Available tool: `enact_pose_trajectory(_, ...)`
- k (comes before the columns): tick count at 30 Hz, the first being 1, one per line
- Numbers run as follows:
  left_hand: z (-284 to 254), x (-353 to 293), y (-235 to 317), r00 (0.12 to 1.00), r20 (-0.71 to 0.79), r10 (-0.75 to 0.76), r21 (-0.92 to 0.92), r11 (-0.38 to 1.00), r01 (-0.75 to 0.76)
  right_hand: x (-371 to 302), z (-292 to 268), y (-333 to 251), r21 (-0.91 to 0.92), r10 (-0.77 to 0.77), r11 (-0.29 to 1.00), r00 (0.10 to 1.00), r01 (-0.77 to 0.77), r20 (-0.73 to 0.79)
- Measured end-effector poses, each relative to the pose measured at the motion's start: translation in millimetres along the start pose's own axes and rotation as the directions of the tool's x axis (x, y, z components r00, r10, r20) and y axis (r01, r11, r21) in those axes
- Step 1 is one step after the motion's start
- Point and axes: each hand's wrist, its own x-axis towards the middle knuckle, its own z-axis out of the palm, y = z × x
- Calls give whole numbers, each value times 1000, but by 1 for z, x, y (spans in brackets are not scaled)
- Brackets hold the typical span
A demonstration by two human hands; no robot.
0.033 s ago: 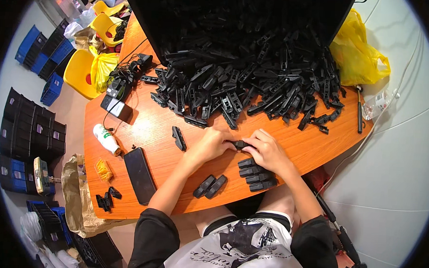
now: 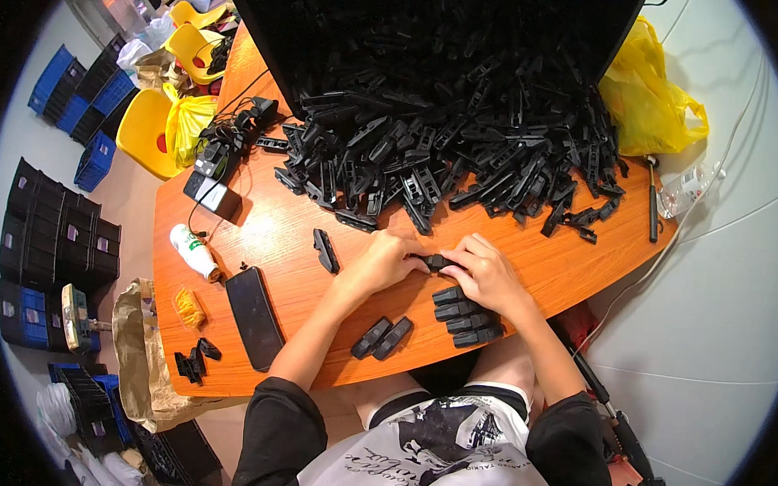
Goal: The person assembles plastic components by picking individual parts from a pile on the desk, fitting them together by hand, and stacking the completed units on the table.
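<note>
My left hand and my right hand meet over the wooden table, both closed on the ends of one small black plastic part. Fingers cover much of that part. Just below my right hand lies a row of several similar black parts, packed side by side. Two more black parts lie together, nearer to me and further left. A single black part rests apart, left of my left hand. Beyond both hands spreads a large heap of black plastic parts, spilling from a big black container.
On the table's left are a black phone, a white bottle, yellow small pieces and a black adapter box with cables. At right lie a thin black-handled tool, a clear bottle and a yellow bag.
</note>
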Motion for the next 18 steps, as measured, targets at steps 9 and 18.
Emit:
enact_pose_trajectory(9,-76,-23,0,763,-195,-616,426,648,632,-12,-22,13,195,153,965,980,-176,129)
enact_pose_trajectory(18,-65,-24,-22,758,-46,-651,565,609,557,-9,-41,54,-136,325,901,848,-413,-419)
